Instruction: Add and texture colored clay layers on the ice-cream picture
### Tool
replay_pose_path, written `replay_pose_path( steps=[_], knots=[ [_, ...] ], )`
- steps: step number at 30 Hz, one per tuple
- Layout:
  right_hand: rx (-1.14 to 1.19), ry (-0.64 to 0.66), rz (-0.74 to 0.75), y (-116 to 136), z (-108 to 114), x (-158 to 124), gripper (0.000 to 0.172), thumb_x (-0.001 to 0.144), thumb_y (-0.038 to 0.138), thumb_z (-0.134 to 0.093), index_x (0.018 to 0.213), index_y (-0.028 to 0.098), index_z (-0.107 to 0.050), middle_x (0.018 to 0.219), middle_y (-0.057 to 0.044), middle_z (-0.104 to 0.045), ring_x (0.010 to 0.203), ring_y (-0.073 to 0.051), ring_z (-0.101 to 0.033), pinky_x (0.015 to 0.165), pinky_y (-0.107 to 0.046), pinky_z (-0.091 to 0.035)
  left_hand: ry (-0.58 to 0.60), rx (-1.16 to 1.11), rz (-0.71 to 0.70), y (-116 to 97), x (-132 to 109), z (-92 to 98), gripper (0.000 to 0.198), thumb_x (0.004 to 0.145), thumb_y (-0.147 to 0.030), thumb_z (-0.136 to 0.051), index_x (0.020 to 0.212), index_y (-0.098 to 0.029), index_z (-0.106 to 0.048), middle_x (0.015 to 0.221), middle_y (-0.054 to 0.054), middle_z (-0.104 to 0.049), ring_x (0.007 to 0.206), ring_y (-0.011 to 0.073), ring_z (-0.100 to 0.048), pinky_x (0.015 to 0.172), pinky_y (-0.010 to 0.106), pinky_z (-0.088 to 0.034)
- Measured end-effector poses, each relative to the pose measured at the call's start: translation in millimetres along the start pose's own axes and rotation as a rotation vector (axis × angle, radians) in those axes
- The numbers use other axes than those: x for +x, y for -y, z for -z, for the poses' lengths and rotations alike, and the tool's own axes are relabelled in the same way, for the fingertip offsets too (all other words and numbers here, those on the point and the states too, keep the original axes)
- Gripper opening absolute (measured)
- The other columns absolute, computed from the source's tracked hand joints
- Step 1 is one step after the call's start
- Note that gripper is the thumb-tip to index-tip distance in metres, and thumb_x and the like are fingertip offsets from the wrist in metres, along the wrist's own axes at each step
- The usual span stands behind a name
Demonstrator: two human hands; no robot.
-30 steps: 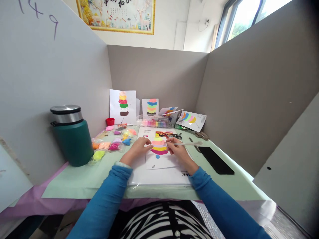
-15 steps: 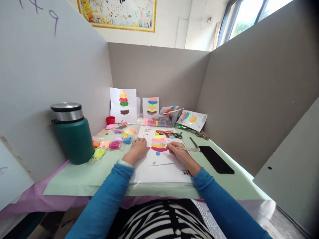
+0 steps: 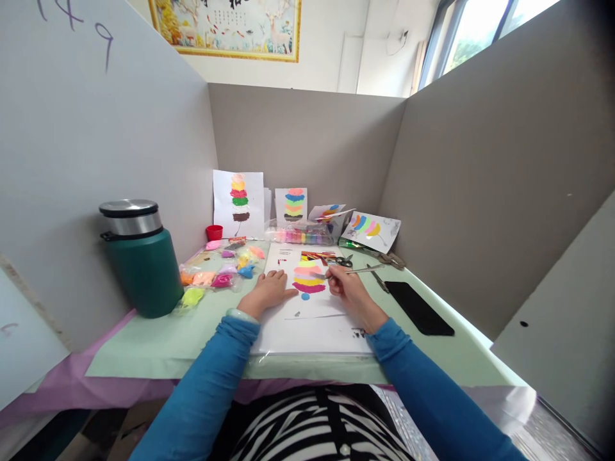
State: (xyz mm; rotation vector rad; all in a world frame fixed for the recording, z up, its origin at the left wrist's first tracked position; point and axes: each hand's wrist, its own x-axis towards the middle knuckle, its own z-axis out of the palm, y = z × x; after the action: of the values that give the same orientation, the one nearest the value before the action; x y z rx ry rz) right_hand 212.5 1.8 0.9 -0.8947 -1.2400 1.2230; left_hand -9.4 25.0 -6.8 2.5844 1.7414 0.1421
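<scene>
A metal fork (image 3: 365, 270) is pinched in my right hand (image 3: 352, 293), its tines over the yellow and pink clay bands of a picture (image 3: 309, 280) on white paper. Below those bands lie a magenta band and a small blue disc (image 3: 305, 296). My left hand (image 3: 270, 291) rests flat on the paper at the picture's left side, fingers spread, holding nothing. Black-handled scissors (image 3: 344, 261) lie just behind my right hand.
Bagged coloured clay (image 3: 223, 280) and a green flask (image 3: 143, 272) are at the left. A black phone (image 3: 419, 308) and a thin tool (image 3: 378, 279) lie to the right. Finished clay pictures (image 3: 239, 205) lean along the back partition (image 3: 307, 134).
The fork has turned, and its handle now points further up and away. My right hand has shifted slightly away from me. My left thumb has moved out from the other fingers.
</scene>
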Motion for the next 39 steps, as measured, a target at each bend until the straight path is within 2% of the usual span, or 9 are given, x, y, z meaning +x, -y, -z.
replay_pose_path(
  steps=[4,7,12,15,20,25,28,32,39],
  knots=[
    [-0.203,-0.007,0.048,-13,1,-3,0.034,0.071,0.050,-0.069,0.074,0.018,-0.059,0.056,0.003,-0.054,0.044,-0.007,-0.037,0.042,-0.022,-0.023,-0.012,0.003,0.018,1,2,-0.9,0.052,0.093,-0.054,-0.042,0.130,-0.019,-0.052,0.149,0.017,-0.042,0.137,0.0327,-0.037,0.108,0.052,-0.028],
    [-0.348,-0.047,0.118,-15,2,-4,0.030,0.075,0.046,-0.066,0.067,0.018,-0.059,0.055,0.001,-0.056,0.046,-0.008,-0.039,0.044,-0.023,-0.026,-0.032,0.011,0.004,1,2,-1.1,0.051,0.093,-0.054,-0.041,0.127,-0.018,-0.054,0.146,0.017,-0.046,0.135,0.0321,-0.040,0.107,0.051,-0.030],
    [-0.198,-0.096,0.093,-15,2,-2,0.025,0.075,0.041,-0.062,0.067,0.018,-0.058,0.052,0.004,-0.048,0.047,-0.009,-0.037,0.044,-0.024,-0.024,-0.030,0.009,0.003,2,1,-2.1,0.052,0.094,-0.053,-0.040,0.127,-0.016,-0.053,0.146,0.017,-0.046,0.134,0.0323,-0.040,0.107,0.051,-0.031],
    [-0.231,-0.056,0.107,-17,2,-3,0.023,0.075,0.041,-0.065,0.072,0.019,-0.058,0.053,0.006,-0.047,0.047,-0.009,-0.037,0.045,-0.023,-0.025,-0.041,0.018,0.000,2,1,-3.0,0.051,0.094,-0.053,-0.040,0.126,-0.016,-0.054,0.144,0.017,-0.047,0.133,0.0322,-0.041,0.107,0.050,-0.032],
    [-0.269,0.034,0.098,-15,2,-5,0.036,0.078,0.051,-0.064,0.072,0.016,-0.063,0.053,0.003,-0.051,0.048,-0.009,-0.040,0.045,-0.023,-0.026,-0.046,0.028,-0.001,1,0,-3.1,0.047,0.094,-0.051,-0.042,0.125,-0.018,-0.054,0.141,0.015,-0.050,0.132,0.0315,-0.043,0.106,0.050,-0.033],
    [-0.167,-0.049,0.011,-12,3,-3,0.042,0.076,0.057,-0.061,0.070,0.015,-0.063,0.050,0.003,-0.051,0.042,-0.007,-0.037,0.041,-0.023,-0.024,-0.050,0.022,-0.001,1,0,-2.6,0.044,0.094,-0.050,-0.043,0.124,-0.019,-0.055,0.140,0.015,-0.051,0.131,0.0315,-0.043,0.105,0.049,-0.034],
    [-0.220,-0.077,-0.014,-13,2,-2,0.035,0.076,0.050,-0.058,0.066,0.016,-0.062,0.050,0.002,-0.052,0.041,-0.008,-0.039,0.041,-0.023,-0.026,-0.050,0.031,-0.005,2,1,-3.2,0.044,0.094,-0.050,-0.042,0.123,-0.020,-0.055,0.140,0.015,-0.050,0.131,0.0312,-0.043,0.105,0.049,-0.034],
    [-0.377,-0.085,0.046,-16,-1,-3,0.032,0.078,0.042,-0.053,0.061,0.017,-0.061,0.050,0.001,-0.053,0.044,-0.010,-0.044,0.046,-0.024,-0.032,-0.042,0.032,0.001,3,2,-4.5,0.045,0.094,-0.050,-0.041,0.125,-0.019,-0.054,0.142,0.015,-0.049,0.132,0.0314,-0.042,0.106,0.049,-0.033],
    [-0.443,-0.069,0.079,-17,-4,-6,0.032,0.081,0.040,-0.052,0.060,0.018,-0.061,0.051,0.001,-0.056,0.045,-0.011,-0.047,0.048,-0.025,-0.036,-0.028,0.028,0.001,3,2,-4.3,0.047,0.094,-0.052,-0.040,0.126,-0.020,-0.053,0.144,0.015,-0.047,0.135,0.0313,-0.040,0.107,0.050,-0.032]
  ],
)
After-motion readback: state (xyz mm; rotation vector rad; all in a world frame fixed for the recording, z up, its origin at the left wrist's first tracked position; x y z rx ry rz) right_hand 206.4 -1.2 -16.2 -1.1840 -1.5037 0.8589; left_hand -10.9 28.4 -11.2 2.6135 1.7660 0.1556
